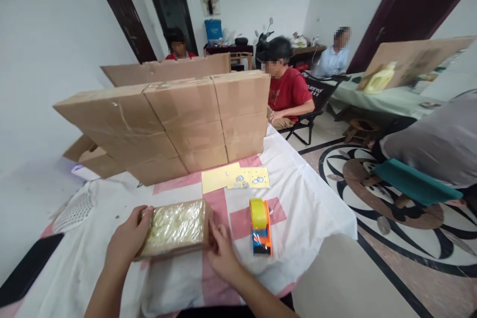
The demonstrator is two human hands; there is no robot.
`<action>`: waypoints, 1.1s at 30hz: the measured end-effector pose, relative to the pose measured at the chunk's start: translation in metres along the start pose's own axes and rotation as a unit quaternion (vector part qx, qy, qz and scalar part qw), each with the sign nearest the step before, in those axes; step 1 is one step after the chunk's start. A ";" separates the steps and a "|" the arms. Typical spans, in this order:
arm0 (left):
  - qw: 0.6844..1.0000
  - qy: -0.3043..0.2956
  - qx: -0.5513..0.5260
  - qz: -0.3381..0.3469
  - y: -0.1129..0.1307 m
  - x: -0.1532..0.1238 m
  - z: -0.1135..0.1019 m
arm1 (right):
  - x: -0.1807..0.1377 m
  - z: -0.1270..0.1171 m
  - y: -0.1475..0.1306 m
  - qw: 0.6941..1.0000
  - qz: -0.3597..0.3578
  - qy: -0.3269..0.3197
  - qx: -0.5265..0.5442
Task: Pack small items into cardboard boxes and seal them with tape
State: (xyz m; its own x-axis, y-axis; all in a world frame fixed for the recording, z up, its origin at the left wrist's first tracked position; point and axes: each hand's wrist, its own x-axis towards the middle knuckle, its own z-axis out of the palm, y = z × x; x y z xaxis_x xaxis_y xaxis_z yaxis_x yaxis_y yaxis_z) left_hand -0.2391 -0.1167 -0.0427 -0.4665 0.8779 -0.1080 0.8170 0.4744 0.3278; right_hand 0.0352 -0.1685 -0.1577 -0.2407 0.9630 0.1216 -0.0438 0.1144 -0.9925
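Observation:
Between my two hands is a small cardboard box [175,228] whose upper face shows shiny, pale-yellow crinkled plastic. My left hand [136,231] grips its left end, fingers on the upper edge. On the opposite end, my right hand [222,251] presses with its fingers against the brown side. Just right of that hand, an orange and blue tape dispenser [261,233] with a roll of yellow tape [258,213] rests on the cloth. Beyond the box lie yellow paper sheets [219,179] with small drawings at the right.
Stacked cardboard boxes [194,124] form a wall across the table's far side. A white and pink cloth [298,208] covers the table. A dark flat object [30,268] and a white perforated basket [74,213] lie at left. A person in red [292,89] sits beyond the boxes.

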 end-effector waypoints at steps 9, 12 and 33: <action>0.999 -0.004 -0.035 0.008 -0.004 0.004 0.001 | -0.001 0.007 0.002 1.000 0.005 0.026 0.008; 0.999 0.001 -0.042 0.013 -0.005 0.004 0.001 | -0.004 0.010 0.006 0.999 -0.004 0.033 0.014; 0.997 0.028 0.036 -0.055 0.026 -0.024 -0.013 | -0.006 -0.003 -0.010 0.999 0.038 -0.004 0.034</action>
State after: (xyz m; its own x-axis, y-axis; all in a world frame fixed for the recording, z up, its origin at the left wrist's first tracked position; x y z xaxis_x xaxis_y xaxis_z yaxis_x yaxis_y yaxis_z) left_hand -0.2108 -0.1267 -0.0197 -0.5716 0.8161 -0.0858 0.7808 0.5730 0.2491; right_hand 0.0403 -0.1742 -0.1482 -0.2537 0.9661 0.0471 -0.0907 0.0247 -0.9956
